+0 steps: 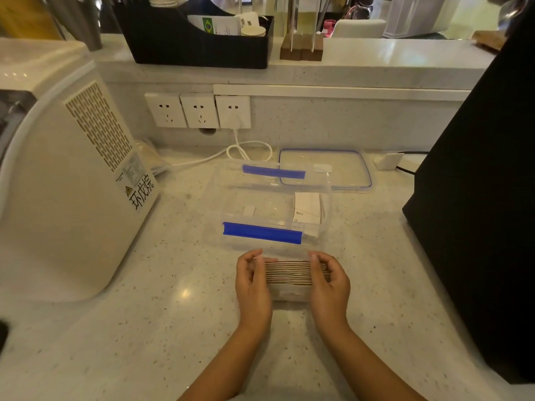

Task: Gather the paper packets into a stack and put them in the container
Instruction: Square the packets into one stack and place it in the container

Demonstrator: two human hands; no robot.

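A stack of several paper packets (pixel 289 274) stands on edge on the speckled counter, pressed between my two hands. My left hand (pixel 252 282) grips its left end and my right hand (pixel 330 282) grips its right end. Just beyond the stack sits a clear plastic container (pixel 231 204) with blue clip handles, open on top. A few white packets (pixel 307 208) lie inside it at the right end. The stack's front face is white and its top edges look brown.
The container's clear lid (pixel 325 169) with a blue rim lies behind it. A white appliance (pixel 66 175) stands at the left, a black machine (pixel 477 212) at the right. Wall sockets (pixel 198 110) and a white cable (pixel 246 150) are at the back.
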